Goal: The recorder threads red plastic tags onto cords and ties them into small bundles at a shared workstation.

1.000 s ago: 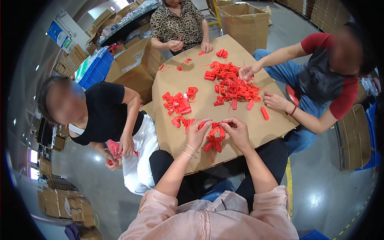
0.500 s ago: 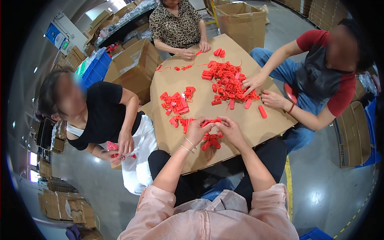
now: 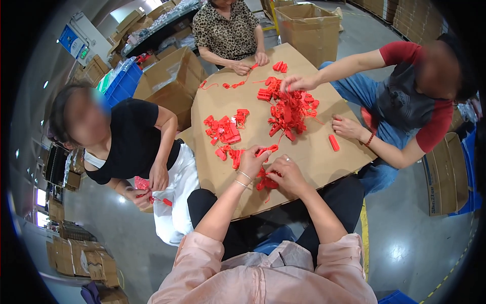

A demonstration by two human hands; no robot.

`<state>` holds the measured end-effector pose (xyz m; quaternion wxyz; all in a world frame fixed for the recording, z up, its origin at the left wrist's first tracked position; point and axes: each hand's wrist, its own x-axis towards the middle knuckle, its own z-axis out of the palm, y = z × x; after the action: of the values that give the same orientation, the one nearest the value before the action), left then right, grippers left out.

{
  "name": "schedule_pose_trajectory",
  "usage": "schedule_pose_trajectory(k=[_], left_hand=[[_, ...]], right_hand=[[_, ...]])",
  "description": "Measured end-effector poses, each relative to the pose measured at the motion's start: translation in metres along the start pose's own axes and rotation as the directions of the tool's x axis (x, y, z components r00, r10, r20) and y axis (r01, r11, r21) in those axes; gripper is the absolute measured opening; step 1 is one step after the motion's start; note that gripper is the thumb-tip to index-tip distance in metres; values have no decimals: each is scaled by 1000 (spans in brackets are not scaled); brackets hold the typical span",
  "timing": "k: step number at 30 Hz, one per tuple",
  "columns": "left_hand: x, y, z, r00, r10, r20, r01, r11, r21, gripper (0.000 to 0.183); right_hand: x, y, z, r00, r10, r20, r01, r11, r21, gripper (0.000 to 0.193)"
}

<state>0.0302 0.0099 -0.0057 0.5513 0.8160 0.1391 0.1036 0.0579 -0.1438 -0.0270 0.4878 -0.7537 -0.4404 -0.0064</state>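
My left hand [image 3: 251, 163] is closed round a folded red corded piece [image 3: 267, 150], just above the near part of the cardboard tabletop [image 3: 314, 167]. My right hand [image 3: 287, 175], with a ring on one finger, is lower, its fingers curled at a small heap of red pieces [image 3: 266, 183]. What its fingertips pinch there is too small to make out. Beside my left hand lie more red corded pieces [image 3: 234, 156], partly covered by it. Beyond them is a loose cluster of flat red pieces [image 3: 223, 128].
A large tangled red heap [image 3: 288, 114] lies at the right centre, with a co-worker's hand [image 3: 298, 83] over it. A single red block [image 3: 333, 143] sits near the right edge. Other co-workers sit at the left and far side. Cardboard boxes [image 3: 311, 38] stand around.
My right hand has parted from my left and dropped to the small heap. My left hand keeps the red piece. The right co-worker's hand moved far and left, shifting the large heap.
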Motion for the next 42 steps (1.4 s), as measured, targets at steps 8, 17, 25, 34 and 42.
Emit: schedule_pose_trajectory(k=[8,17,25,34,42], left_hand=[[29,9,-18,966,95,-241,-134,979,-152,14],[18,51,-27,992,22,-123,-52,966,-251,18],[0,78,-24,995,-55,82,82,923,-376,16],[-11,63,-71,963,244,116,-261,950,170,19],[-37,48,-68,870,-21,492,-87,977,195,17]], right_hand=[[-4,12,-20,956,-31,291,34,999,-5,12],[-2,23,-13,992,119,36,-108,969,-224,28],[10,9,9,960,256,112,-275,936,221,28],[13,2,-37,820,274,503,-572,442,691,28],[13,-2,-38,759,507,409,-629,407,663,17]])
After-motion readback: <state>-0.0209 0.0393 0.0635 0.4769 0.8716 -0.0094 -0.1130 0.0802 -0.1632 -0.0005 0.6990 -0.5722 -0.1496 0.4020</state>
